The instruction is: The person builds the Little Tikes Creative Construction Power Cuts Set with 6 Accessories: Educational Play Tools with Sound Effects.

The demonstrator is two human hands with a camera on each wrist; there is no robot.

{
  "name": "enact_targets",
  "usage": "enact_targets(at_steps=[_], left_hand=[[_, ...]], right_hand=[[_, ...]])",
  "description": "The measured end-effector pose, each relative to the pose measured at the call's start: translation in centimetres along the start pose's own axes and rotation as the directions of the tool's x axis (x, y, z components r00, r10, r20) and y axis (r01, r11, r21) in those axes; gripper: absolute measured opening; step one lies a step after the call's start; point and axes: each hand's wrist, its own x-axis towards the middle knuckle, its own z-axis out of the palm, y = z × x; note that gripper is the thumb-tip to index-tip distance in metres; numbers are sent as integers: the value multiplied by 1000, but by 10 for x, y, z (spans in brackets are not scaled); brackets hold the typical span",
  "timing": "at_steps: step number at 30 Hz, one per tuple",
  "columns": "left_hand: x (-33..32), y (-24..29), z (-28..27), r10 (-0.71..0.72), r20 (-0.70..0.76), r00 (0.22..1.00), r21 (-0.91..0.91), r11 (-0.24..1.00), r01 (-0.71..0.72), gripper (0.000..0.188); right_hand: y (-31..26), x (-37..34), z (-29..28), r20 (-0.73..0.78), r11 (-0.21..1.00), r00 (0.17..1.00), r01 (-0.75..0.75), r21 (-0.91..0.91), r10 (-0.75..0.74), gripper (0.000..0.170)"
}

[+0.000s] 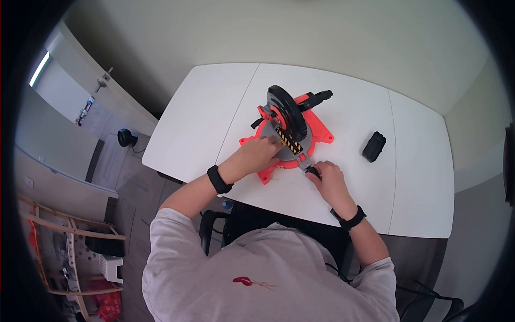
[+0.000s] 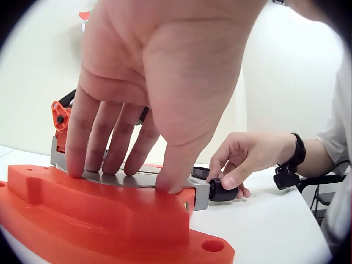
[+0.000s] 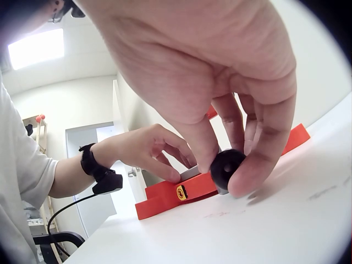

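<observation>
A red and grey toy mitre saw [image 1: 322,129] with a black round blade guard [image 1: 287,110] stands on the white table. My left hand [image 1: 258,153] rests with its fingertips on the saw's grey round plate; in the left wrist view those fingers [image 2: 113,132] point down, nearly straight, with the thumb at the red base [image 2: 110,203]. At the front of the saw, my right hand [image 1: 332,185] pinches the black knob [image 3: 227,169] between thumb and fingers. The left wrist view also shows the knob [image 2: 224,191] at the end of the grey arm.
A black object [image 1: 374,146] lies on the table [image 1: 424,177] to the right of the saw. A door [image 1: 107,80] stands at the left, and a wooden shelf [image 1: 75,233] holds items at the lower left. Black chairs [image 1: 434,303] are near the table's front side.
</observation>
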Motion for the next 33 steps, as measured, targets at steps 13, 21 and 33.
enact_targets(at_steps=[13, 21, 33], left_hand=[[4, 1, -8, 38, 36, 999, -19, 999, -37, 25], [5, -4, -1, 37, 25, 999, -31, 999, -36, 26], [6, -5, -8, -19, 80, 997, -101, 995, 27, 42]], right_hand=[[-8, 1, -5, 26, 999, 999, 24, -34, -23, 25], [-9, 2, -6, 46, 999, 999, 23, -42, -21, 27], [-7, 1, -6, 58, 1000, 998, 23, -22, -22, 28]])
